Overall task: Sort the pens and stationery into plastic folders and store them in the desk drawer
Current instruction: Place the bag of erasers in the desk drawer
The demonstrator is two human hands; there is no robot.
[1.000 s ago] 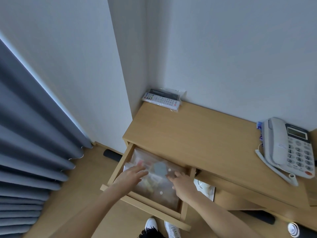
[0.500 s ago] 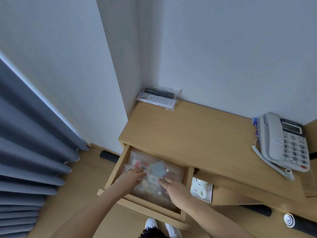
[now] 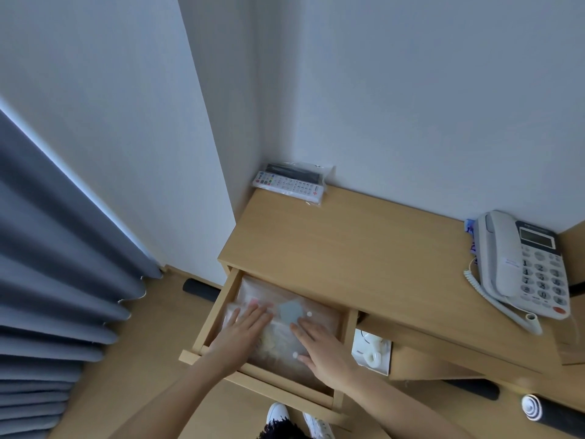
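The wooden desk drawer [image 3: 218,307] stands pulled out below the desk's left end. Translucent plastic folders [image 3: 319,318] lie flat inside it, with small coloured stationery showing through, among it a grey-blue hexagonal piece [image 3: 288,311]. My left hand [image 3: 242,332] rests flat on the folders' left half, fingers spread. My right hand [image 3: 321,345] lies flat on the right half, fingers extended. Neither hand grips anything. What lies under the folders is hidden.
The wooden desk top [image 3: 348,248] carries a bagged white remote control [image 3: 289,185] at the back corner and a white telephone [image 3: 522,267] at the right. A white tape dispenser [image 3: 372,351] sits under the desk. Grey curtains [image 3: 53,280] hang at left. My white shoes [image 3: 278,413] stand below.
Both hands have slid a little deeper into the drawer over the folders and flattened on them. The view has shifted slightly.
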